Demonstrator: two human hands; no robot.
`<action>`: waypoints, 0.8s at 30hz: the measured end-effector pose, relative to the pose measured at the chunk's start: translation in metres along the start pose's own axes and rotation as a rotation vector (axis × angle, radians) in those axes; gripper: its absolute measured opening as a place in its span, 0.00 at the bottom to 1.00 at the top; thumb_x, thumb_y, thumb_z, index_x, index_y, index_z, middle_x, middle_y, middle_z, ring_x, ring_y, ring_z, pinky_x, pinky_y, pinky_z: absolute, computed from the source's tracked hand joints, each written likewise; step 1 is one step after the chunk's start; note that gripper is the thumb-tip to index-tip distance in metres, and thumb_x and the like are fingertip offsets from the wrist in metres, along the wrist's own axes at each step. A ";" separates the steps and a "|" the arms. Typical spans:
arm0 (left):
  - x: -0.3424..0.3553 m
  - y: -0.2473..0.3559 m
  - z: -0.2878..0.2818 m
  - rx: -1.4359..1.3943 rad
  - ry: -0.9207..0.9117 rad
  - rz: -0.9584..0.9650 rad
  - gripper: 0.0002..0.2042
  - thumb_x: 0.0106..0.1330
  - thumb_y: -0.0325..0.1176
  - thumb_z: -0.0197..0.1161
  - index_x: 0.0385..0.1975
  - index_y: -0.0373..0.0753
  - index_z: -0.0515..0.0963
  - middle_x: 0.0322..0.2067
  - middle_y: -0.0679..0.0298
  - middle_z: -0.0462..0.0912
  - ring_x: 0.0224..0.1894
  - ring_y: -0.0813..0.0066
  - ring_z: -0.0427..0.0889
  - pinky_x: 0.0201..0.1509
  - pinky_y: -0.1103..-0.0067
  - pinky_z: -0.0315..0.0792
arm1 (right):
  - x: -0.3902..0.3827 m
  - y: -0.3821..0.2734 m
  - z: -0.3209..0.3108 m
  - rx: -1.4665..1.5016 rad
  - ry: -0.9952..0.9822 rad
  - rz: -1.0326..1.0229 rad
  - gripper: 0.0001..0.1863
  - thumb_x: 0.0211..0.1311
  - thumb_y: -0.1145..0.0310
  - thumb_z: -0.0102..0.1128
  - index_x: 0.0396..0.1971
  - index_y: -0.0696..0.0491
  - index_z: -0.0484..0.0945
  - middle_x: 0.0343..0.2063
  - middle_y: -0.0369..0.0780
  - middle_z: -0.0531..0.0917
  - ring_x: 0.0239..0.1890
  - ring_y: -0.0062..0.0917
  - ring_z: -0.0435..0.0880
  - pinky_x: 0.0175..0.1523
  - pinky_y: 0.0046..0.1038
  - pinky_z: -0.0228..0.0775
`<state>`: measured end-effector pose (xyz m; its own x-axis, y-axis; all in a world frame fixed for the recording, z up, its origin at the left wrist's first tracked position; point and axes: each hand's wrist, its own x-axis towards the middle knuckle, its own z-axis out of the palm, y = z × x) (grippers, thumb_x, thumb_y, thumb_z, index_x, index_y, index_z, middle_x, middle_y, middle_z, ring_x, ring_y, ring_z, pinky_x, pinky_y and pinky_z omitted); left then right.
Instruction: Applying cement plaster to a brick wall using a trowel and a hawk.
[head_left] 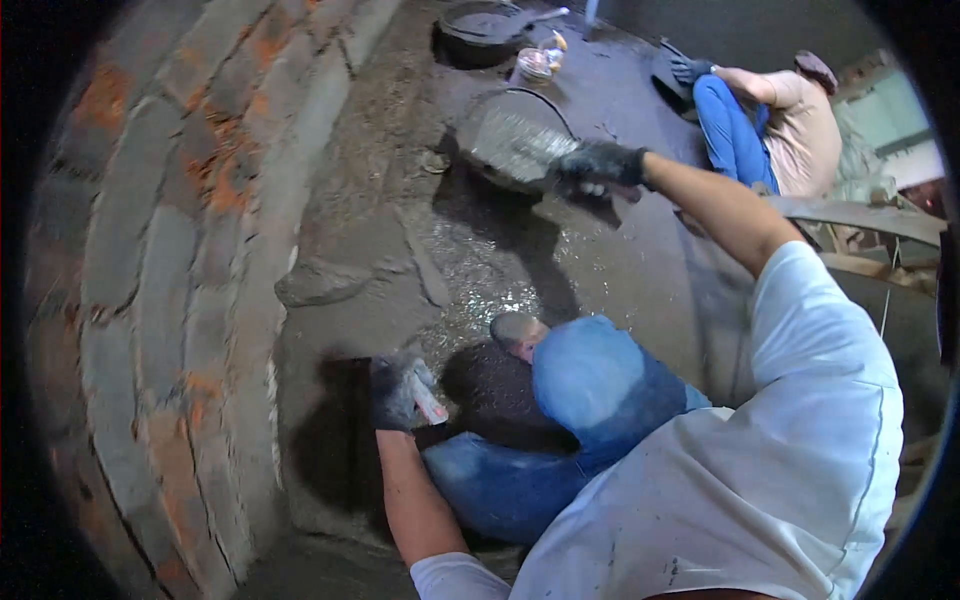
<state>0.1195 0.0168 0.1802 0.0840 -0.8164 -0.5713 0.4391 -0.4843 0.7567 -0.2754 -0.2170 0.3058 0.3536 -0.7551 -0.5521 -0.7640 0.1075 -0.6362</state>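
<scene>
Left hand (400,392), in a dark glove caked with grey mortar, closed round the handle of a small tool (428,400) whose pale end juts out toward the knee; the tool's working end is hidden by the glove, so its kind cannot be told. The hand sits low on the wet grey floor (350,250) at the foot of a curved brick wall (170,240), red-orange brick showing through grey smears. Right hand (600,168), also dark-gloved, arm stretched forward, fingers closed on the rim of a round shallow pan (515,145); the pan is tilted and blurred, its inside pale grey and speckled, and what it holds cannot be made out. Below and toward the person from the pan, a glistening wet patch (490,270) on the floor. Person's own knee in blue trousers (600,385) bent between the two arms, white sleeves at the lower edge. At the top, well apart from both hands: a dark round basin (485,30) with dark contents and a pale handle resting across its rim; just beside it a small clear container (538,64) with an orange-yellow item on top, contents unclear. At upper right, a second person (770,120) in blue trousers and a beige shirt, crouched on the floor, hand on a dark flat object.
</scene>
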 end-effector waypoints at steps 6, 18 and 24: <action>0.078 -0.075 0.051 0.455 -0.255 -0.328 0.05 0.53 0.32 0.61 0.24 0.42 0.72 0.14 0.67 0.70 0.10 0.77 0.68 0.12 0.80 0.63 | 0.025 0.008 -0.066 -1.290 0.304 -0.017 0.11 0.48 0.64 0.53 0.28 0.54 0.80 0.23 0.45 0.81 0.26 0.34 0.80 0.32 0.34 0.72; 0.167 -0.225 0.106 1.116 -0.486 0.530 0.12 0.55 0.39 0.50 0.23 0.39 0.78 0.27 0.52 0.79 0.32 0.57 0.78 0.37 0.65 0.69 | 0.150 0.036 0.025 -1.324 0.183 -0.433 0.06 0.42 0.70 0.54 0.19 0.50 0.80 0.19 0.42 0.79 0.23 0.34 0.79 0.28 0.37 0.71; 0.142 -0.152 0.182 1.353 -0.518 0.697 0.13 0.56 0.42 0.51 0.26 0.39 0.78 0.30 0.51 0.78 0.36 0.53 0.76 0.41 0.64 0.68 | 0.098 0.003 -0.062 -1.278 0.034 -0.037 0.10 0.38 0.71 0.58 0.26 0.47 0.83 0.23 0.44 0.81 0.28 0.37 0.81 0.30 0.38 0.72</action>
<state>-0.0979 -0.0828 0.0413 -0.5008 -0.8634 -0.0612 -0.6521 0.3298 0.6826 -0.2765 -0.3310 0.2833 0.3865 -0.7621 -0.5194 -0.7334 -0.5955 0.3279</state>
